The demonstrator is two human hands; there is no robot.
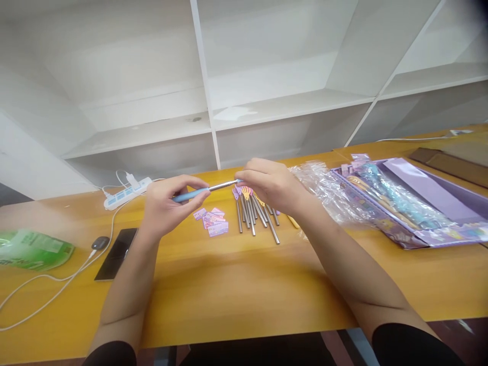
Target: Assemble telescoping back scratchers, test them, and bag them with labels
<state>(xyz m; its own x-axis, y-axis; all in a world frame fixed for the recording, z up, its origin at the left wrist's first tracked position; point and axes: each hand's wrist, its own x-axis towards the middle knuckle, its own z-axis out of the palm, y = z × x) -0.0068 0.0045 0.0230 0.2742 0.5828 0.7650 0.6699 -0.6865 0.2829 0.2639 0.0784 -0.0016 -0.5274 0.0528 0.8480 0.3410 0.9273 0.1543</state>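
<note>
My left hand (168, 201) is closed round the blue handle (190, 194) of a thin stick with a metal shaft (223, 186). The fingers of my right hand (267, 183) pinch the shaft's far end, which they partly hide. The stick is held up over the table, nearly level. Below my right hand lies a pile of metal rods (253, 211) with small purple, orange and yellow hand-shaped ends. Several small printed purple cards (215, 223) lie left of the pile.
Clear plastic bags (328, 193) lie beside a purple box (423, 236) holding wrapped items on the right. At left are a power strip (127, 194), a black phone (115, 254), an earbud case (100, 243), white cables and a green pouch (36, 250). White shelves (282, 109) stand behind.
</note>
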